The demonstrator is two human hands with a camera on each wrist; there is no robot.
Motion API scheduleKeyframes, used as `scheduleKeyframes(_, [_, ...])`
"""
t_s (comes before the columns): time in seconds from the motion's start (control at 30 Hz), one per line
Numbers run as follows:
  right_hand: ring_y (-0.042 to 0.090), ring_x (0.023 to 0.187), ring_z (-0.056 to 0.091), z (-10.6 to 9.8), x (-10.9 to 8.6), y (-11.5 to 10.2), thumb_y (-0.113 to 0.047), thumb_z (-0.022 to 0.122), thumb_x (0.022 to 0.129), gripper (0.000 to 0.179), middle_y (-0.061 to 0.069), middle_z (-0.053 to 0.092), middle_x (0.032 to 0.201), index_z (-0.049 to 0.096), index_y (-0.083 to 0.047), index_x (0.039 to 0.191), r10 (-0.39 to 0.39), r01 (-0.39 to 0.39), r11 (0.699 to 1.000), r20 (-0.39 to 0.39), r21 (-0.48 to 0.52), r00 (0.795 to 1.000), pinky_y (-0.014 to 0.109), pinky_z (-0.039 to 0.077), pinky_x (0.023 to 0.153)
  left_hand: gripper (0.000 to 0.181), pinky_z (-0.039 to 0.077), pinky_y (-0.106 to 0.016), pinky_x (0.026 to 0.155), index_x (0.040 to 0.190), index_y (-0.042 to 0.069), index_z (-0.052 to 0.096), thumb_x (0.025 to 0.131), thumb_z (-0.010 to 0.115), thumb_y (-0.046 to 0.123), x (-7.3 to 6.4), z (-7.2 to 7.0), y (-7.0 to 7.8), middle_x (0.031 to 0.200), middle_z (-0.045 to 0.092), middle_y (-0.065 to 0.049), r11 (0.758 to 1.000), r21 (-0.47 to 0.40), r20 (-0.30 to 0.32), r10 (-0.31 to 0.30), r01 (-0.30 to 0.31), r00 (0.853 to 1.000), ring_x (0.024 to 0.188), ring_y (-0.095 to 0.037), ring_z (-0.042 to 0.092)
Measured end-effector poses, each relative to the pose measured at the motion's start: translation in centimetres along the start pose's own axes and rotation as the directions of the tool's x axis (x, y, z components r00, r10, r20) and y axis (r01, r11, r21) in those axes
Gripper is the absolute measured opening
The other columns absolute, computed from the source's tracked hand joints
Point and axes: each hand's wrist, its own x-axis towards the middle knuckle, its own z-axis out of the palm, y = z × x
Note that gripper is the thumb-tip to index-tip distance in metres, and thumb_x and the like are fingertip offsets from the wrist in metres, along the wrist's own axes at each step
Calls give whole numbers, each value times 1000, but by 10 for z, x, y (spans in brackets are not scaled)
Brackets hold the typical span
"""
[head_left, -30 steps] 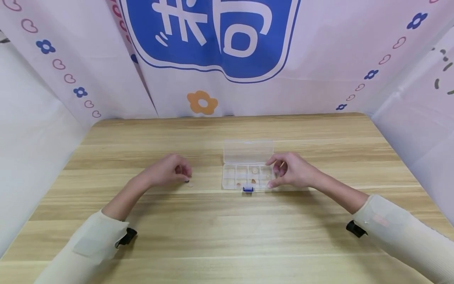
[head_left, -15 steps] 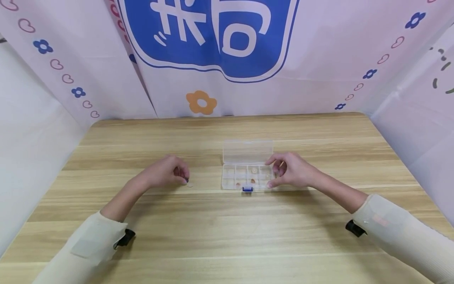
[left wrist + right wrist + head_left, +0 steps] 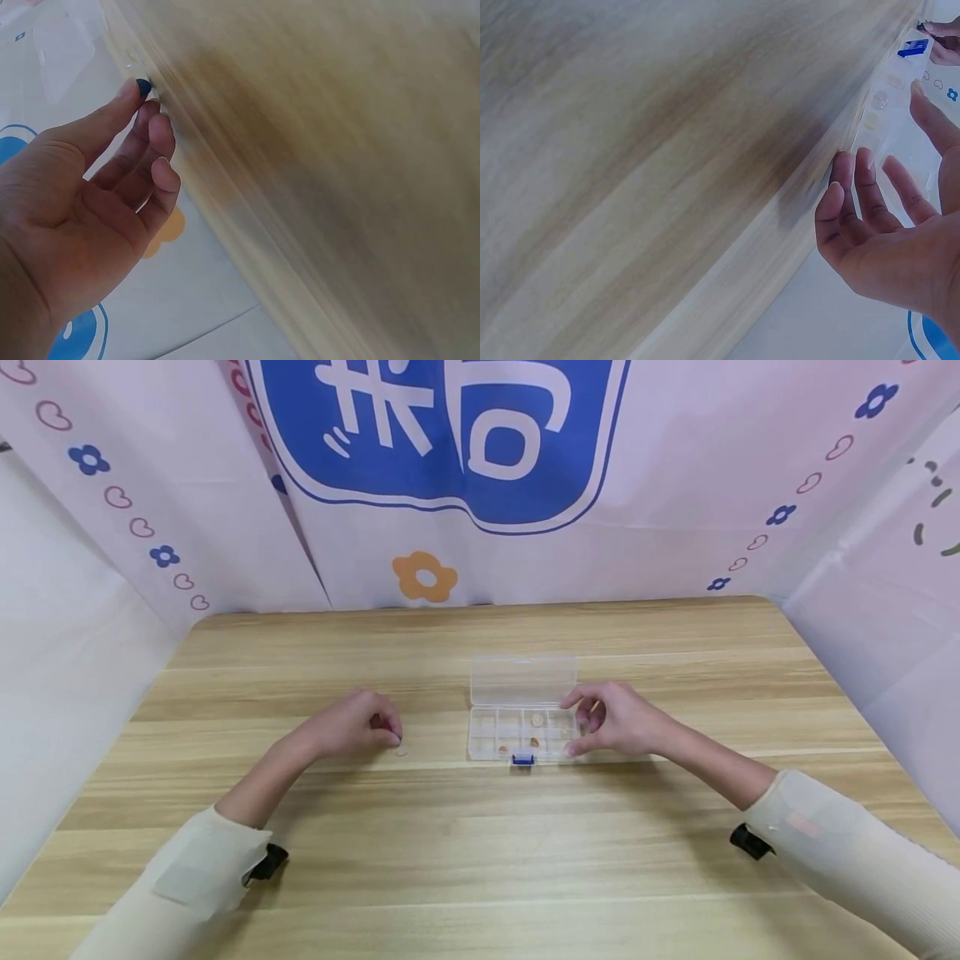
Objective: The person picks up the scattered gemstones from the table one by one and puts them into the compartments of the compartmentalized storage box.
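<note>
My left hand (image 3: 356, 724) is low over the table, left of a clear compartment box (image 3: 510, 758). Its thumb and forefinger pinch a small dark blue round piece (image 3: 143, 87), whose exact kind I cannot tell. A tiny pale flat piece (image 3: 401, 752) lies on the wood by those fingertips. The box stands with its lid (image 3: 523, 682) raised at the back and a blue latch (image 3: 522, 760) in front. At the box's right end my right hand (image 3: 618, 720) holds it, thumb at the front corner and forefinger at the back.
Inside the box are a pale round piece (image 3: 537, 720) and small orange-brown pieces (image 3: 534, 742) in separate compartments. The wood-grain table (image 3: 480, 860) ends at the back against a printed cloth (image 3: 645, 560). More cloth hangs at both sides.
The left fingers shift slightly by the pale flat piece, and the dark blue piece is now mostly covered in the head view. My right hand and the box keep their places.
</note>
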Motion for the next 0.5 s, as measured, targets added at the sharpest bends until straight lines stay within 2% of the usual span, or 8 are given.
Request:
scheduleKeyframes(0.17, [17, 74, 60, 0, 0, 0, -11, 95, 73, 58, 9, 64, 88, 67, 6, 120, -2, 2, 1000, -1, 0, 1000, 25, 53, 70, 10, 53, -30, 72, 86, 6, 74, 94, 73, 0, 1, 0, -1, 82, 70, 1, 1000, -9, 2, 14, -14, 1000, 77, -12, 61])
scheduleKeyframes(0.33, [17, 74, 60, 0, 0, 0, -11, 95, 73, 57, 9, 64, 89, 67, 5, 120, 2, -2, 1000, -1, -6, 1000, 25, 54, 70, 9, 53, -28, 72, 89, 4, 75, 95, 71, -1, 2, 1, 0, 83, 70, 0, 998, -49, -21, 28, -29, 999, 78, -13, 61])
scheduleKeyframes(0.5, [17, 74, 60, -1, 0, -1, -10, 95, 73, 56, 9, 64, 89, 68, 5, 120, 9, -9, 1000, -3, -7, 1000, 25, 54, 71, 8, 53, -28, 71, 95, 2, 76, 96, 69, -2, 3, 0, 5, 86, 72, -2, 997, -74, -37, 19, -22, 999, 80, -14, 61])
